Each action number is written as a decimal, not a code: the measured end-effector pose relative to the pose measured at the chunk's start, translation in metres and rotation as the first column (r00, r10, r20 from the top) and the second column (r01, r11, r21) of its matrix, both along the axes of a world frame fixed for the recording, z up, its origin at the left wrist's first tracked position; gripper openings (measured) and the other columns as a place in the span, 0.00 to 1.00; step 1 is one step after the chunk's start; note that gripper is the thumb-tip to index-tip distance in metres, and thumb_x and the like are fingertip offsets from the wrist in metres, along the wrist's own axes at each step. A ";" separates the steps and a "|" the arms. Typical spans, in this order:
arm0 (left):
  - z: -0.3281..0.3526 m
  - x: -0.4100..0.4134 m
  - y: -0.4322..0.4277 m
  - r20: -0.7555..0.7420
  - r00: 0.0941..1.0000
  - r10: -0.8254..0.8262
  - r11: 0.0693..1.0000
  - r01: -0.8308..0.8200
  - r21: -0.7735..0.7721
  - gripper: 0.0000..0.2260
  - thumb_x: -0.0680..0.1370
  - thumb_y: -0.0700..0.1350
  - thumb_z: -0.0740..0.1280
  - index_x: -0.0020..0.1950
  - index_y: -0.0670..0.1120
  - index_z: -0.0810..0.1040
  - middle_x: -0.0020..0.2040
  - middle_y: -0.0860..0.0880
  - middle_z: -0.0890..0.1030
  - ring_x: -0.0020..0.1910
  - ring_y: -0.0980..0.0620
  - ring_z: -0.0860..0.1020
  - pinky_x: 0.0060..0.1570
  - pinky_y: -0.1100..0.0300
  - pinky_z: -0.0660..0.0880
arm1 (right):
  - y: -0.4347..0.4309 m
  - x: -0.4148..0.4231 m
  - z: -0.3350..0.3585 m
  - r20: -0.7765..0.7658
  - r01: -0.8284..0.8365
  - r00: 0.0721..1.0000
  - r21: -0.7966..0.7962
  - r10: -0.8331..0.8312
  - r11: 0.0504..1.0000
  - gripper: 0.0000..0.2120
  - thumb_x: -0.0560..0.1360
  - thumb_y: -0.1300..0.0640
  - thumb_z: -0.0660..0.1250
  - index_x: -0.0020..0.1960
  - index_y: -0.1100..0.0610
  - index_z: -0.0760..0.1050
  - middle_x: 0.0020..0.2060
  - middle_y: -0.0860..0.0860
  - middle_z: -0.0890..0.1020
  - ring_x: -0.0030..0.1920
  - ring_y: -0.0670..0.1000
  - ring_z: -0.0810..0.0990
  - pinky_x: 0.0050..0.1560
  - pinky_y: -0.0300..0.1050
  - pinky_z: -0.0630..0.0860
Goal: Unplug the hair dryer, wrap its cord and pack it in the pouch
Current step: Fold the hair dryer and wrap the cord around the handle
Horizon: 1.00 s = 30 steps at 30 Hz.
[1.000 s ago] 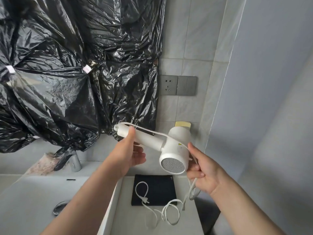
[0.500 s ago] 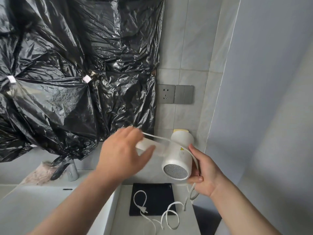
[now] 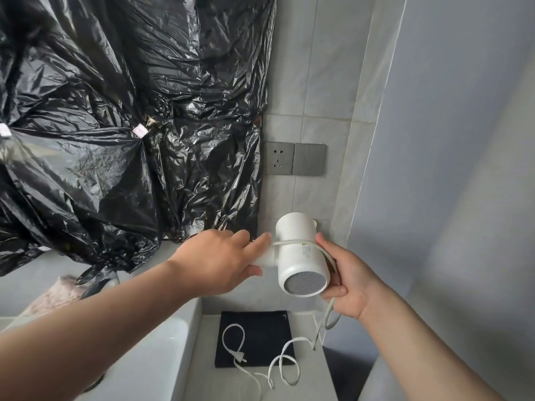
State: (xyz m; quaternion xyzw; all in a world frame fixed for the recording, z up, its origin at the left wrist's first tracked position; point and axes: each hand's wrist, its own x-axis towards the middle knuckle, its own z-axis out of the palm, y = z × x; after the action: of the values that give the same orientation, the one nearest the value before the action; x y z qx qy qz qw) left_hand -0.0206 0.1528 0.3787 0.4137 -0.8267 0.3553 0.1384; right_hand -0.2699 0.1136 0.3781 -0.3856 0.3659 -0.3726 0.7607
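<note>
Curling left grip (image 3: 220, 261) round the handle (image 3: 267, 259) of the white hair dryer (image 3: 301, 264); clamping right grip (image 3: 347, 282) on its opposite side, pinching the white cord (image 3: 289, 242), above the tabletop (image 3: 312, 382). Trailing down to the plug (image 3: 241, 358), lying on the black pouch (image 3: 260, 328) near the tabletop's far edge.

Grey tile wall (image 3: 318, 82), blk plastic sheeting (image 3: 115, 111), wall socket (image 3: 279, 162).

Both bare forearms reaching forward, left grip (image 3: 220, 261) palm-down, fingers lying over the hair dryer (image 3: 299, 257) handle, thumb tucking beneath, right grip (image 3: 347, 280) curling round its barrel, thumb pressing on top
</note>
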 end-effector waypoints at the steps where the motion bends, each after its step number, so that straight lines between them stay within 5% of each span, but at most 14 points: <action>1: 0.001 0.000 0.000 -0.017 1.000 0.017 1.000 -0.017 -0.005 0.25 0.77 0.61 0.52 0.68 0.47 0.67 0.35 0.48 0.76 0.24 0.44 0.75 0.20 0.54 0.74 | -0.001 0.000 0.002 0.016 -0.001 1.000 -0.015 0.001 1.000 0.12 0.66 0.45 0.69 0.36 0.54 0.74 0.21 0.48 0.69 0.16 0.42 0.62 0.16 0.30 0.48; 4: 0.001 0.000 0.003 -0.055 0.997 0.053 0.999 -0.053 0.003 0.26 0.77 0.61 0.51 0.71 0.49 0.63 0.36 0.48 0.77 0.25 0.44 0.75 0.22 0.54 0.74 | -0.002 -0.007 0.012 -0.021 -0.075 0.997 -0.067 0.074 0.995 0.14 0.70 0.43 0.66 0.38 0.54 0.76 0.23 0.48 0.71 0.17 0.42 0.61 0.18 0.31 0.47; 6: 0.004 -0.002 0.008 -0.104 0.984 0.147 0.986 -0.138 0.091 0.26 0.79 0.62 0.48 0.74 0.53 0.56 0.43 0.47 0.77 0.33 0.42 0.79 0.29 0.53 0.75 | -0.001 -0.012 0.025 -0.180 -0.124 0.979 -0.155 0.095 0.980 0.16 0.74 0.41 0.64 0.45 0.54 0.77 0.29 0.49 0.74 0.20 0.43 0.59 0.17 0.31 0.49; 10: 0.006 0.000 0.006 -0.239 0.866 0.439 0.870 -0.343 0.354 0.21 0.81 0.62 0.52 0.71 0.56 0.56 0.53 0.47 0.77 0.50 0.39 0.80 0.43 0.49 0.74 | 0.010 -0.009 0.052 -0.425 -0.005 0.868 -0.521 -0.255 0.853 0.13 0.78 0.50 0.65 0.38 0.54 0.79 0.32 0.50 0.78 0.24 0.45 0.62 0.22 0.36 0.55; 14: -0.006 -0.010 0.006 -0.404 0.774 0.488 0.821 -0.249 0.514 0.18 0.80 0.63 0.54 0.66 0.58 0.60 0.53 0.48 0.79 0.51 0.39 0.79 0.49 0.47 0.77 | 0.018 0.011 0.048 -0.411 0.016 0.768 -0.755 -0.492 0.656 0.13 0.75 0.50 0.69 0.33 0.52 0.78 0.21 0.42 0.72 0.22 0.41 0.67 0.31 0.40 0.63; 20: -0.005 -0.013 0.006 -0.586 0.615 0.527 0.786 -0.092 0.611 0.10 0.80 0.61 0.56 0.50 0.55 0.67 0.37 0.51 0.78 0.38 0.46 0.78 0.40 0.51 0.75 | 0.021 0.022 0.030 -0.346 0.061 0.804 -0.761 -0.484 0.645 0.13 0.73 0.52 0.71 0.37 0.60 0.80 0.28 0.49 0.72 0.29 0.47 0.66 0.34 0.43 0.64; 25: 0.004 -0.024 0.017 -0.822 0.267 0.502 0.761 0.315 0.567 0.14 0.82 0.55 0.58 0.46 0.46 0.74 0.34 0.47 0.74 0.28 0.51 0.73 0.28 0.56 0.74 | 0.013 0.023 0.009 -0.396 0.098 0.816 -0.624 -0.422 0.775 0.17 0.70 0.44 0.73 0.31 0.52 0.71 0.26 0.46 0.63 0.25 0.46 0.60 0.30 0.41 0.59; 30: 0.002 -0.039 0.029 -0.767 -0.111 0.632 0.636 0.640 0.432 0.15 0.83 0.55 0.58 0.46 0.47 0.77 0.35 0.43 0.75 0.27 0.48 0.73 0.29 0.58 0.72 | 0.008 0.026 0.004 -0.369 0.142 0.869 -0.449 -0.328 0.882 0.16 0.70 0.45 0.73 0.38 0.56 0.72 0.25 0.47 0.62 0.25 0.47 0.57 0.23 0.40 0.54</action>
State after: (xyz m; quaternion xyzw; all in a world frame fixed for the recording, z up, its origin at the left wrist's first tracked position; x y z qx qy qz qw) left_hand -0.0597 0.1820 0.3811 0.5329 -0.4735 -0.4795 0.5118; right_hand -0.2443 0.1211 0.3817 -0.5599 0.4855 -0.4368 0.5099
